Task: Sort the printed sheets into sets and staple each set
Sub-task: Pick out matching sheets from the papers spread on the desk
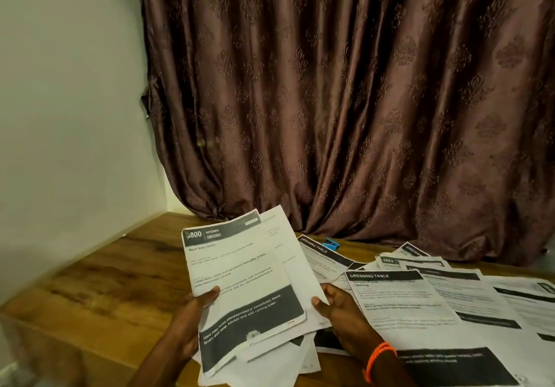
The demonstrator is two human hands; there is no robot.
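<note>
Nearest me, my left hand [192, 323] and right hand [339, 311] both grip the fanned kitchen sheets [240, 281] above the table [105, 272]. I judge the loose lower pages may slip out. Dressing-table sheets [399, 299] lie right; the blue stapler [332, 243], I think, is half hidden far behind.

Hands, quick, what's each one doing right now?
Left hand: closed on the KITCHEN sheet, thumb on top.
Right hand: closed on the sheet behind it.
</note>
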